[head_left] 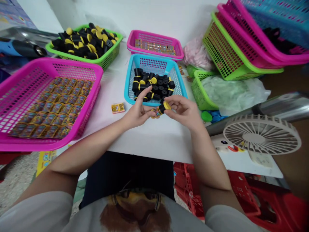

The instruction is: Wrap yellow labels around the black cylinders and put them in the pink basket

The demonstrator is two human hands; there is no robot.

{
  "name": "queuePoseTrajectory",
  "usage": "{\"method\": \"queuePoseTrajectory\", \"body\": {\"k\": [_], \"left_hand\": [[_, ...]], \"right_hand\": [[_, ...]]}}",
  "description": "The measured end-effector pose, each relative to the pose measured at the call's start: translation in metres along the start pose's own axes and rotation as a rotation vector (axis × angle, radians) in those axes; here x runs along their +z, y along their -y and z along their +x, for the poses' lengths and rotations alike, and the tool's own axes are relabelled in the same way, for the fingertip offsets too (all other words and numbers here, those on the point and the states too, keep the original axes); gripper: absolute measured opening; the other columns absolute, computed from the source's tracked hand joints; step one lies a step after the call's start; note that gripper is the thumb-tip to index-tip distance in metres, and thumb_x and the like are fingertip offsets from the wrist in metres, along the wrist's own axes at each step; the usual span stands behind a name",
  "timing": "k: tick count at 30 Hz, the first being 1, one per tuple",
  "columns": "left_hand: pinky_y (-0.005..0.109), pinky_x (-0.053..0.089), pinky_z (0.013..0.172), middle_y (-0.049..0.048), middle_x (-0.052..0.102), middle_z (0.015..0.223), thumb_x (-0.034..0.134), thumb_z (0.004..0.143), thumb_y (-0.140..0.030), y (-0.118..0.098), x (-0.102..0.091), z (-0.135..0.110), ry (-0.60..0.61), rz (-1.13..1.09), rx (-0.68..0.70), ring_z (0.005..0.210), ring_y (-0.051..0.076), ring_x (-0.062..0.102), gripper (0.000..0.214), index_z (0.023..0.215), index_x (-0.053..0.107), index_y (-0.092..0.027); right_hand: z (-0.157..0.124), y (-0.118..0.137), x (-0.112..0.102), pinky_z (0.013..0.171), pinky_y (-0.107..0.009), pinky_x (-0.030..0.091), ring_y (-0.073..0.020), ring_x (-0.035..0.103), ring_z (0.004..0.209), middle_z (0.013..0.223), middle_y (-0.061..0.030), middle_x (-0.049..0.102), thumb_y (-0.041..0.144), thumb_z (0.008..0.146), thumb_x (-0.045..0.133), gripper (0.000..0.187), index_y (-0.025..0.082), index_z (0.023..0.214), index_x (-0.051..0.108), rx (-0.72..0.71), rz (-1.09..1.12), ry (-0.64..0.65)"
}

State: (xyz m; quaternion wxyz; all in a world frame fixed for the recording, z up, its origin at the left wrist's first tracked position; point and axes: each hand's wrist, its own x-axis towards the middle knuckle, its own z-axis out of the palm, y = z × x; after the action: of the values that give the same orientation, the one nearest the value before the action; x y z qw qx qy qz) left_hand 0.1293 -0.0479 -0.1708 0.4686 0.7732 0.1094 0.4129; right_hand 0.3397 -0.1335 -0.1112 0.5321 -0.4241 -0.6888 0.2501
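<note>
The tube (162, 109) is near the centre of the frame, above the table (149, 140) and just in front of the blue basket (129, 80). It is black, and it lies tilted between my two hands, with its yellow cap (166, 105) toward the upper right and a patterned yellow part (155, 112) at its lower left. I cannot tell if this part goes around the black body or only touches its end. My left hand (138, 113) is pinching the patterned end, while its index finger is stretched out toward the blue basket. My right hand (184, 110) is grasping the capped end between thumb and fingers.

In the blue basket there are many black tubes (161, 87) with yellow caps, lying in different directions. To the left of my left hand, one yellow packet (117, 108) lies alone on the table. At the left of the frame, a pink basket (99, 72) contains rows of small packets (51, 108). In the upper left, a green basket (109, 60) is heaped with more tubes. At the upper centre, a pink tray (180, 48) holds small shiny pieces. In the right part of the frame stands a fan (253, 138).
</note>
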Motion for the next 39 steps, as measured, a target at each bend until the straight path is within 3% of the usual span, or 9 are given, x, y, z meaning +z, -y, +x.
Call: {"method": "queuePoseTrajectory", "body": {"k": [7, 14, 16, 19, 22, 25, 31, 35, 39], "left_hand": [[0.029, 0.061, 0.08, 0.0078, 0.079, 0.101, 0.084, 0.087, -0.042, -0.019, 0.003, 0.002, 0.113, -0.234, -0.007, 0.083, 0.016, 0.076, 0.093, 0.159, 0.028, -0.026], [0.026, 0.059, 0.067, -0.0008, 0.078, 0.087, 0.082, 0.088, -0.044, -0.02, -0.001, 0.0, -0.001, -0.288, -0.042, 0.067, 0.012, 0.073, 0.096, 0.159, 0.019, -0.029], [0.027, 0.059, 0.065, -0.0007, 0.078, 0.088, 0.082, 0.087, -0.046, -0.021, -0.003, 0.0, -0.044, -0.275, -0.045, 0.066, 0.013, 0.073, 0.097, 0.159, 0.019, -0.029], [0.029, 0.06, 0.069, 0.0027, 0.079, 0.099, 0.086, 0.084, -0.047, -0.022, -0.004, 0.002, -0.075, -0.291, -0.061, 0.073, 0.015, 0.076, 0.099, 0.157, 0.021, -0.031], [0.027, 0.06, 0.072, 0.0031, 0.078, 0.105, 0.089, 0.079, -0.048, -0.02, 0.0, 0.004, -0.064, -0.351, -0.091, 0.079, 0.015, 0.077, 0.103, 0.155, 0.021, -0.032], [0.024, 0.058, 0.071, -0.001, 0.075, 0.104, 0.089, 0.079, -0.045, -0.017, 0.006, 0.003, -0.033, -0.4, -0.09, 0.078, 0.012, 0.075, 0.097, 0.149, 0.023, -0.033], [0.021, 0.055, 0.066, -0.0054, 0.068, 0.095, 0.074, 0.092, -0.04, -0.023, 0.014, -0.003, 0.112, -0.462, -0.226, 0.075, 0.01, 0.074, 0.058, 0.127, 0.029, -0.028], [0.021, 0.052, 0.059, -0.0081, 0.065, 0.079, 0.076, 0.092, -0.042, -0.031, 0.008, -0.002, 0.216, -0.485, -0.198, 0.067, 0.012, 0.071, 0.067, 0.133, 0.025, -0.028], [0.024, 0.051, 0.056, -0.0088, 0.063, 0.072, 0.079, 0.089, -0.048, -0.038, -0.001, -0.002, 0.349, -0.595, -0.234, 0.059, 0.012, 0.066, 0.076, 0.14, 0.026, -0.03]], "right_hand": [[-0.003, 0.005, -0.004, 0.088, -0.034, 0.064, -0.0175, 0.073, 0.101, 0.114, -0.0059, 0.075, 0.044, 0.082, 0.085, 0.035, 0.028, 0.111, 0.077, -0.027, -0.027, 0.204], [-0.005, -0.005, 0.016, 0.11, -0.048, 0.056, -0.0203, 0.069, 0.127, 0.132, -0.006, 0.075, 0.043, 0.102, 0.059, 0.018, 0.032, 0.115, 0.064, -0.196, -0.103, 0.095], [-0.006, -0.007, 0.022, 0.114, -0.053, 0.051, -0.0217, 0.063, 0.137, 0.142, -0.0079, 0.07, 0.048, 0.105, 0.052, 0.026, 0.035, 0.126, 0.056, -0.282, -0.169, 0.134], [-0.01, -0.006, 0.029, 0.117, -0.058, 0.044, -0.0283, 0.051, 0.146, 0.152, -0.0108, 0.061, 0.056, 0.095, 0.066, 0.051, 0.035, 0.137, 0.046, -0.329, -0.44, 0.084], [-0.017, -0.007, 0.036, 0.115, -0.059, 0.037, -0.0334, 0.052, 0.137, 0.145, -0.0085, 0.063, 0.05, 0.086, 0.075, 0.059, 0.036, 0.137, 0.048, -0.326, -0.809, -0.08], [-0.022, -0.009, 0.044, 0.109, -0.054, 0.036, -0.032, 0.058, 0.123, 0.127, -0.005, 0.069, 0.041, 0.085, 0.07, 0.051, 0.037, 0.134, 0.053, -0.366, -0.951, -0.137], [-0.028, -0.005, 0.058, 0.104, -0.05, 0.04, -0.0297, 0.066, 0.113, 0.121, -0.004, 0.076, 0.033, 0.085, 0.071, 0.05, 0.034, 0.133, 0.056, -0.404, -0.867, -0.166], [-0.032, 0.001, 0.067, 0.102, -0.051, 0.047, -0.0297, 0.07, 0.112, 0.123, -0.0016, 0.079, 0.03, 0.084, 0.071, 0.049, 0.038, 0.131, 0.058, -0.311, -0.8, -0.173], [-0.038, 0.002, 0.072, 0.095, -0.052, 0.054, -0.029, 0.074, 0.105, 0.113, 0.001, 0.081, 0.035, 0.087, 0.068, 0.038, 0.042, 0.124, 0.06, -0.386, -0.818, -0.227]]}}
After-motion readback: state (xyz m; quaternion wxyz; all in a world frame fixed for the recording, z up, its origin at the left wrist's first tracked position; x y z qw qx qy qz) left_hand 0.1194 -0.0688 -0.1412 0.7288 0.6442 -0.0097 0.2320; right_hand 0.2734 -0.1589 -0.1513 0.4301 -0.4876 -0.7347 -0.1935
